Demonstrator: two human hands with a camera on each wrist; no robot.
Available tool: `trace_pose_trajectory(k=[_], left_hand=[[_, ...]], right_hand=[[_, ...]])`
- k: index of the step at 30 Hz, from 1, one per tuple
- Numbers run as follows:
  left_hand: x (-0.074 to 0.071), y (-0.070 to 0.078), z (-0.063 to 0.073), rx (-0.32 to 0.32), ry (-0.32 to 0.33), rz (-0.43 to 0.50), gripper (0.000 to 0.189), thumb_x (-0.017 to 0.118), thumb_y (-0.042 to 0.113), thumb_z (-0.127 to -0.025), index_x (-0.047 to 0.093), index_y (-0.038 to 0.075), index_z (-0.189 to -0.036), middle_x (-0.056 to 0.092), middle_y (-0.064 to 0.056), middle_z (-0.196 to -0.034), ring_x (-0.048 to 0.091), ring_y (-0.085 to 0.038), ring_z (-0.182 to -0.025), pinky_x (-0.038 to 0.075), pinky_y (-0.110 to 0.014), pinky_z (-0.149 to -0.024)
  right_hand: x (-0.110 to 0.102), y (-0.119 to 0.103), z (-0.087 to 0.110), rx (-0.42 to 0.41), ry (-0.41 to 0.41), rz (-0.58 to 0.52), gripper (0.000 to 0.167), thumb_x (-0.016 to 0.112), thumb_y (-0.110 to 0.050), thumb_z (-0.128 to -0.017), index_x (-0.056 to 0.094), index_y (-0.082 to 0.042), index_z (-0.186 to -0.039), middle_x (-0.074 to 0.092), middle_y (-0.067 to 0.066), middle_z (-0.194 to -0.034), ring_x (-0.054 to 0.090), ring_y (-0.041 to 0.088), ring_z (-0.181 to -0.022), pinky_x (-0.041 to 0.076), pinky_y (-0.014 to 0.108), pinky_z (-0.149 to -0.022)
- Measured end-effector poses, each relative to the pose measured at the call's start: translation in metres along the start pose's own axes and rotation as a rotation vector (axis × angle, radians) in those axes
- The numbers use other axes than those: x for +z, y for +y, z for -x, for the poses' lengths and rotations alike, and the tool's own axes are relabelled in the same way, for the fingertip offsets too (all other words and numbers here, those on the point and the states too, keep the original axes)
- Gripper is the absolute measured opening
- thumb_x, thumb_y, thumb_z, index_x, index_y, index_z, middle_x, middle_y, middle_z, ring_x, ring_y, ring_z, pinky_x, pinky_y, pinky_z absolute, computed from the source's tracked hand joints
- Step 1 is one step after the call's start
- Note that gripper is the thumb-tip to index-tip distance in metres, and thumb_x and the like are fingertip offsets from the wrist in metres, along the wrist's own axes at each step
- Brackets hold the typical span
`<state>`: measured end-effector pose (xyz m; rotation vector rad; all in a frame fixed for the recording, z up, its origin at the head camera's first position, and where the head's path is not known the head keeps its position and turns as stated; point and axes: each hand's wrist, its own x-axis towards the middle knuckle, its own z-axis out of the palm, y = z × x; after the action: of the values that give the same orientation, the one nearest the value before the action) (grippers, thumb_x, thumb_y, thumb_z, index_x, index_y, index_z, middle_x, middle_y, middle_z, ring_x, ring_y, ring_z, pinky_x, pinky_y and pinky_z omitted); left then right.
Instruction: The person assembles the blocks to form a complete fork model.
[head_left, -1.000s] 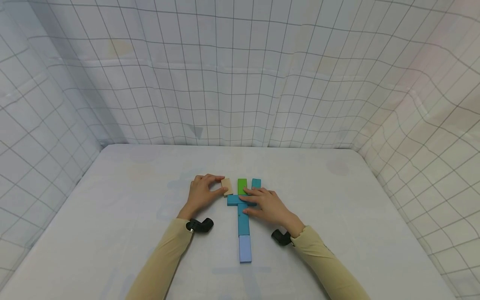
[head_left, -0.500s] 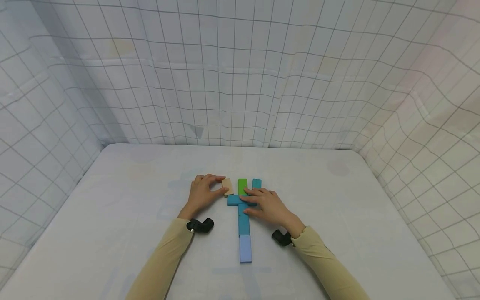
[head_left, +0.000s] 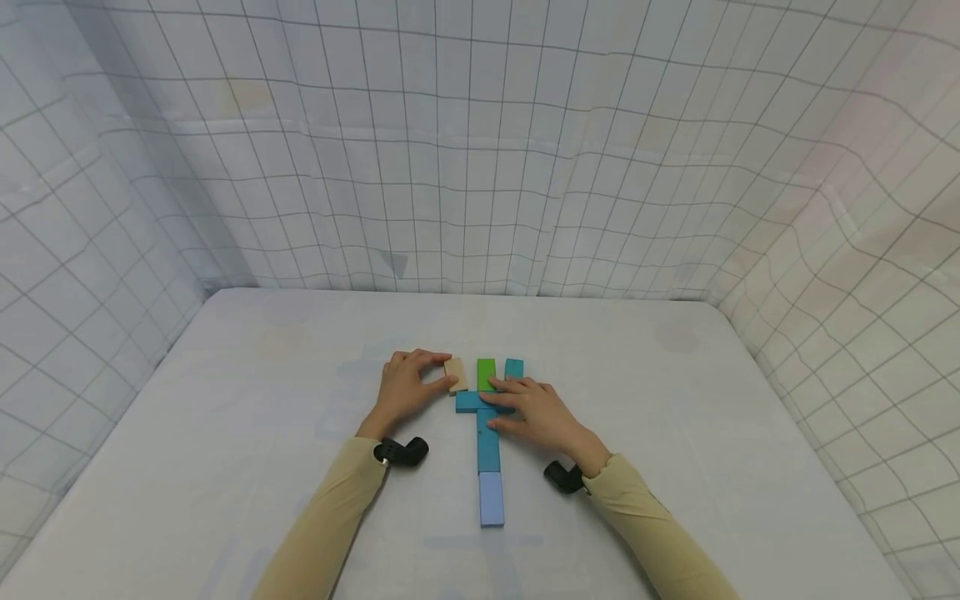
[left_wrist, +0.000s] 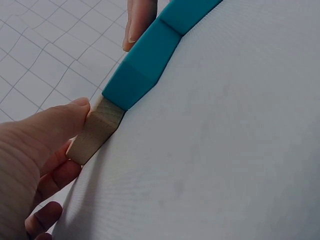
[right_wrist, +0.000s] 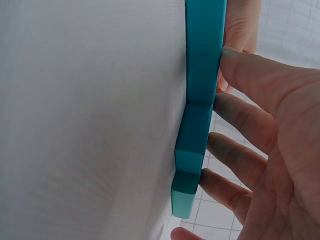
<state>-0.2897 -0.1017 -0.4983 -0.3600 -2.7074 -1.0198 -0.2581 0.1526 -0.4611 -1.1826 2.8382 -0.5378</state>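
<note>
My left hand (head_left: 405, 387) pinches a pale wooden block (head_left: 456, 374) between thumb and fingers. In the left wrist view this block lies against the end of a teal block (left_wrist: 132, 80). My right hand (head_left: 545, 415) rests its fingertips on the blocks, over the teal crosspiece (head_left: 467, 402) and the long teal block (head_left: 488, 452). A green block (head_left: 486, 370) and a short teal block (head_left: 514, 367) stand on the far side of the crosspiece, the latter partly hidden by the fingers. A periwinkle block (head_left: 491, 500) continues the line at the near end.
All the blocks lie on a white-covered table (head_left: 247, 467). Gridded white cloth (head_left: 480, 167) hangs behind it and at both sides. A black wrist camera (head_left: 401, 451) sits on the left wrist, another camera (head_left: 564, 476) on the right.
</note>
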Motion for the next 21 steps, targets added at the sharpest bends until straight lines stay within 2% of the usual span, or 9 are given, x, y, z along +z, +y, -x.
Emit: trace_pose_trajectory(k=[15, 21], left_hand=[[0.0020, 0.0019, -0.0011, 0.007, 0.006, 0.003, 0.045, 0.071, 0.041, -0.084, 0.067, 0.015, -0.121, 0.063, -0.008, -0.116, 0.045, -0.033, -0.105, 0.032, -0.049, -0.088], [0.0072, -0.0004, 0.0004, 0.029, 0.060, 0.016, 0.045, 0.069, 0.043, -0.085, 0.068, 0.012, -0.118, 0.065, -0.007, -0.110, 0.047, -0.032, -0.101, 0.033, -0.048, -0.084]], right_hand=[[-0.0001, 0.0019, 0.0012, 0.027, -0.026, 0.003, 0.050, 0.059, -0.044, -0.092, 0.055, -0.021, -0.136, 0.040, 0.004, -0.146, 0.035, 0.032, -0.132, 0.033, 0.057, -0.096], [-0.0007, 0.0020, 0.0020, 0.031, -0.031, 0.000, 0.050, 0.059, -0.043, -0.092, 0.055, -0.021, -0.136, 0.040, 0.005, -0.146, 0.035, 0.033, -0.132, 0.033, 0.057, -0.097]])
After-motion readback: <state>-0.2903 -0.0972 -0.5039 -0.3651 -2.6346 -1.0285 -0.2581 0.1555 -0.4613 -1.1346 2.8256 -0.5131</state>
